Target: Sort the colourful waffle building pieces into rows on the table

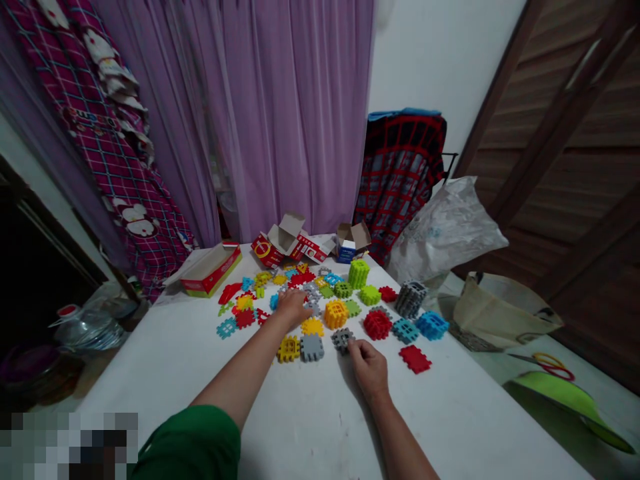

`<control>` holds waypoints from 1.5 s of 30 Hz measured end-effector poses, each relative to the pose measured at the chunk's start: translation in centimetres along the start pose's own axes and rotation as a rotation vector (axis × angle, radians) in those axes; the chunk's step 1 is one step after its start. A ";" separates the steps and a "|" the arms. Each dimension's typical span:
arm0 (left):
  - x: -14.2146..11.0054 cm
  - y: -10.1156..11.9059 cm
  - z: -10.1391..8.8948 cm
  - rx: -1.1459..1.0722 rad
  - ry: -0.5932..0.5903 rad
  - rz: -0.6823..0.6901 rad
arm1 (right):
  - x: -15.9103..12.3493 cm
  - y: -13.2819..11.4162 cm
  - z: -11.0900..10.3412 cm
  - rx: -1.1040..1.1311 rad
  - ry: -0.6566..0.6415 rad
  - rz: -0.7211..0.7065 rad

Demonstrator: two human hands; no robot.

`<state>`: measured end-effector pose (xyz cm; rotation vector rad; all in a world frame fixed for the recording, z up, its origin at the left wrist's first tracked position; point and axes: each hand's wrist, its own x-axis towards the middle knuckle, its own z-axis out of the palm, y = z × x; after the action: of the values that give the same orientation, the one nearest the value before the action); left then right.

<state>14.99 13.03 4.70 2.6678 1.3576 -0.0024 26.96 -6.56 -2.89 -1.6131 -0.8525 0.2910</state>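
My left hand (293, 308) lies palm down with its fingers spread over a loose heap of flat plastic waffle blocks (280, 287) in many colours, close to grey pieces. My right hand (369, 368) is at the edge of a grey waffle block (343, 340), its fingertips at the block's right side. Nearby on the white table (150, 373) are a yellow block (289, 349), a grey block (312, 347) and a red block (415, 359). Several small cubes built from blocks stand in the middle, including an orange one (336, 314) and a red one (377, 325).
A taller grey stack (411, 299) and a blue cube (432, 325) stand toward the table's right edge. Opened red-and-white cardboard boxes (210, 271) lie along the far edge. A plastic bag, cloth bag and green lid lie beyond the right side.
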 end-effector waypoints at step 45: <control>1.2 -0.9 0.2 0.047 -0.100 -0.067 | 0.0 0.1 0.4 -0.003 -0.031 0.027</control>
<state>15.02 14.48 4.28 2.6198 1.4315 -0.1743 26.73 -6.31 -3.04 -1.6272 -0.8558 0.3351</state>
